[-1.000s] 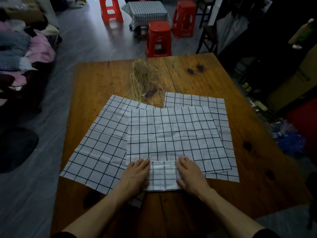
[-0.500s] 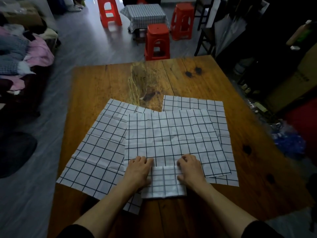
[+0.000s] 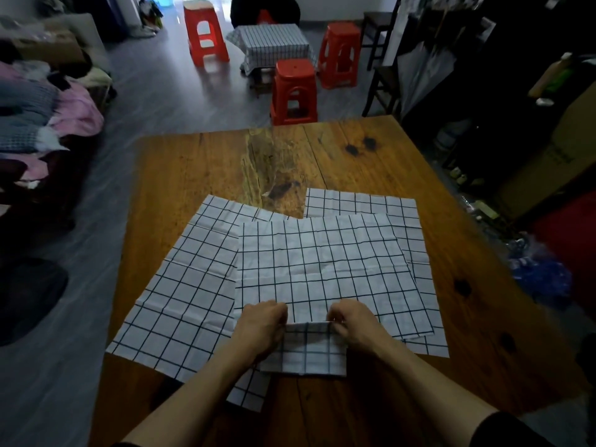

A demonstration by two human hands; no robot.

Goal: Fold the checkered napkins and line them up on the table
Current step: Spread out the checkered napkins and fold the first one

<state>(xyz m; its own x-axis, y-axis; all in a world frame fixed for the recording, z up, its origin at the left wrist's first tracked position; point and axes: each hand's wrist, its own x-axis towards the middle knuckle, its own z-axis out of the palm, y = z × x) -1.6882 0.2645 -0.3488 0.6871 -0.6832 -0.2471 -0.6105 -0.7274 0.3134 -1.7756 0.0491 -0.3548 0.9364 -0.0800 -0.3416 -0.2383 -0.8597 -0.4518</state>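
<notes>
1. White-and-black checkered, the folded napkin (image 3: 304, 348) is lying at the wooden tabletop's (image 3: 200, 169) near edge, overlapping the top unfolded napkin (image 3: 322, 269); the left hand (image 3: 263, 324) and right hand (image 3: 353, 321) are pinching its far corners.
2. Folding looks finished; next, probably lifting it clear and setting it in line.

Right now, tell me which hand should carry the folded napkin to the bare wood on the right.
Right. The right hand already pinches the folded napkin at its far right corner, beside the open table there; the left hand would need to cross over.
</notes>
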